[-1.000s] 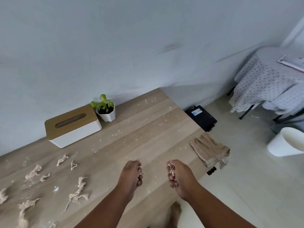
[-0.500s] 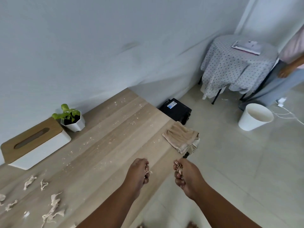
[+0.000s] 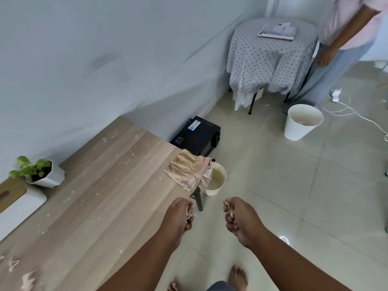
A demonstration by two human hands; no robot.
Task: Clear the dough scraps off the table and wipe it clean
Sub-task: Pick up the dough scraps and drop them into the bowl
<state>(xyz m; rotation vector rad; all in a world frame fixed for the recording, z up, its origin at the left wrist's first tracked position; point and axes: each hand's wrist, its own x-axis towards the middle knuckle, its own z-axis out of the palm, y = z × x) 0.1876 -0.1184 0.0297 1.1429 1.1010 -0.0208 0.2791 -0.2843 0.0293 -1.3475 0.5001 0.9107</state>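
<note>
Dough scraps (image 3: 230, 209) were bunched in both fists, pale strands poking out between curled fingers. Right hand (image 3: 239, 217) had its grip closed round one wad, out over the floor tiles. Left hand (image 3: 178, 215) had its grip closed round a smaller wad, just past the tabletop (image 3: 100, 198) edge. More loose scraps (image 3: 27, 280) lay at the near left corner of the tabletop, blurred. Fine crumbs were scattered along the wood grain.

A tan cloth (image 3: 188, 171) sat crumpled on the tabletop's far corner, partly overhanging. Just beyond it on the floor stood a small cream bucket (image 3: 216, 179). A larger white bin (image 3: 302, 122) stood well apart, near a table draped in spotted cloth (image 3: 270, 53), with another person beside it. A potted plant (image 3: 39, 173) and a tissue box (image 3: 19, 202) sat by the wall.

Judged step: carrying a handful to be dumped. Clearing was only partly done. Next move likely called for reaching a container, opening both fists over it, then returning for the remaining scraps before the cloth came into use. Which container was intended, I could not tell.
</note>
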